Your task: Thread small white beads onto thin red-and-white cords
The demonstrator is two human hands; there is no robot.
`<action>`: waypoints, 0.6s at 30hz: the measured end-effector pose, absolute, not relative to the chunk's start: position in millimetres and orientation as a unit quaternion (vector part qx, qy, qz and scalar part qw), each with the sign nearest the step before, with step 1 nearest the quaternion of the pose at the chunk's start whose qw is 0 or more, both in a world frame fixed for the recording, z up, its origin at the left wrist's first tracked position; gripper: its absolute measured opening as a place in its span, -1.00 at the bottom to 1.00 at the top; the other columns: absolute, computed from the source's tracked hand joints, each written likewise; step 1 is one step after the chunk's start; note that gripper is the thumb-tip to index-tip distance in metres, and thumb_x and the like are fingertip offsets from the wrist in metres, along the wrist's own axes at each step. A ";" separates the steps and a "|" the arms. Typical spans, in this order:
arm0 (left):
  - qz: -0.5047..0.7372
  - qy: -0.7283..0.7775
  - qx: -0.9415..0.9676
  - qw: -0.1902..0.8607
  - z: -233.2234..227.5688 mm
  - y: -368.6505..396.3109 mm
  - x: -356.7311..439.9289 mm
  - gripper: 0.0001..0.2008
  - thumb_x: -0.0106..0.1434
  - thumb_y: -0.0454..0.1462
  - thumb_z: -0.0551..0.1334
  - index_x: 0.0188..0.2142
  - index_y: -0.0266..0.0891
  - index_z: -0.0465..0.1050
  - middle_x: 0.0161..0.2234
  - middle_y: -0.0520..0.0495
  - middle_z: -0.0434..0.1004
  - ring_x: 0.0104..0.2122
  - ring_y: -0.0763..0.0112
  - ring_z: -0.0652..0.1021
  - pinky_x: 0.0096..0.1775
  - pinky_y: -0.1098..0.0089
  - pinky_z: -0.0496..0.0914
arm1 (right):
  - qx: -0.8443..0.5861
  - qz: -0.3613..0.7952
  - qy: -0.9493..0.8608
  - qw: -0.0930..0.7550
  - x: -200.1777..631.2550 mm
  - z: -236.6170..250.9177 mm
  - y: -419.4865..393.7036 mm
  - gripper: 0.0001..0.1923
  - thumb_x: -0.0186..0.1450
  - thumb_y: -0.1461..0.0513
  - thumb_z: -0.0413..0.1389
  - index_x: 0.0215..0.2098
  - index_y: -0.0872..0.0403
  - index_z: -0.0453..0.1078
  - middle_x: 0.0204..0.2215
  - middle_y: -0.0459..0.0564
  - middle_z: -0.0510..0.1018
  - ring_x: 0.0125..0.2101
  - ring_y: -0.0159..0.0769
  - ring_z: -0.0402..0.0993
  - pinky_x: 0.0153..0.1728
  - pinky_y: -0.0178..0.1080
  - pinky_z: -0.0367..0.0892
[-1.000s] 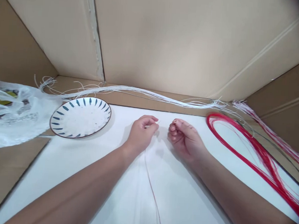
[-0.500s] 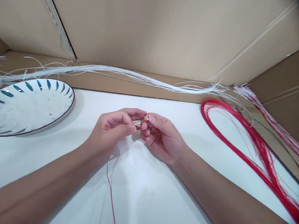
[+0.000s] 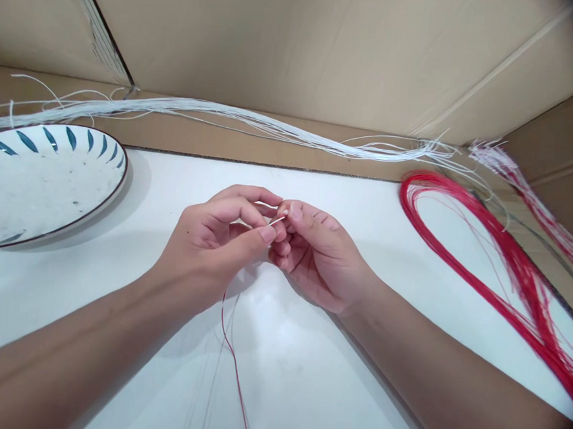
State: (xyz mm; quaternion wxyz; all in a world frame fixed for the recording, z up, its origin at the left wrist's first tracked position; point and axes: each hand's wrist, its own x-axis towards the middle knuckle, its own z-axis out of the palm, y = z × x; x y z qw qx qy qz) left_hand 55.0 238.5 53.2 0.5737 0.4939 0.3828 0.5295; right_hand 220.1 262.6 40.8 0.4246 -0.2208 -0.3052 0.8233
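My left hand (image 3: 211,242) and my right hand (image 3: 316,252) meet fingertip to fingertip over the white table top (image 3: 354,374). Between thumb and forefinger of both hands I pinch the white end of a thin strand (image 3: 277,220). A thin red thread (image 3: 233,357) hangs from under my left hand and trails toward me across the white surface, with a few faint pale strands beside it. Whether the right hand holds anything else is hidden by its curled fingers.
A white plate with blue dashes (image 3: 36,183) sits at the far left. A long bundle of white strands (image 3: 224,115) lies along the back on cardboard. A looped red bundle (image 3: 483,246) and pink-white strands (image 3: 534,204) lie at right. Cardboard walls (image 3: 301,47) enclose the area.
My hands, apart a second ago, have come together at the fingertips on the strand end. The view has shifted right, so the plate sits further left and the plastic bag is out of sight.
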 end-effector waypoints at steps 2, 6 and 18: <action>0.528 0.387 0.500 0.567 54.0 237.9 55.4 -0.85 0.24 -0.35 0.43 -0.47 -0.20 0.63 -0.03 -0.05 0.56 -0.26 0.45 0.64 -0.25 0.45 0.62 | -0.221 0.825 -0.297 0.426 220.1 41.5 262.2 -0.80 0.30 0.18 0.37 -0.39 0.14 0.55 -0.50 -0.17 0.60 -0.56 -0.57 0.49 -0.49 -0.51 0.48; 0.533 0.383 0.503 0.562 54.3 237.8 55.1 -0.83 0.25 -0.36 0.42 -0.48 -0.19 0.62 -0.03 -0.07 0.57 -0.12 0.34 0.65 -0.19 0.42 0.63 | -0.217 0.826 -0.289 0.433 220.3 42.0 261.6 -0.82 0.28 0.19 0.39 -0.36 0.13 0.56 -0.50 -0.18 0.60 -0.56 -0.57 0.48 -0.47 -0.50 0.48; 0.534 0.404 0.502 0.548 54.4 235.6 58.7 -0.83 0.25 -0.31 0.42 -0.48 -0.17 0.62 -0.02 -0.10 0.57 -0.26 0.33 0.63 -0.27 0.31 0.64 | -0.246 0.820 -0.293 0.426 220.1 42.8 259.5 -0.76 0.27 0.14 0.39 -0.41 0.13 0.53 -0.50 -0.17 0.53 -0.54 -0.58 0.42 -0.47 -0.52 0.44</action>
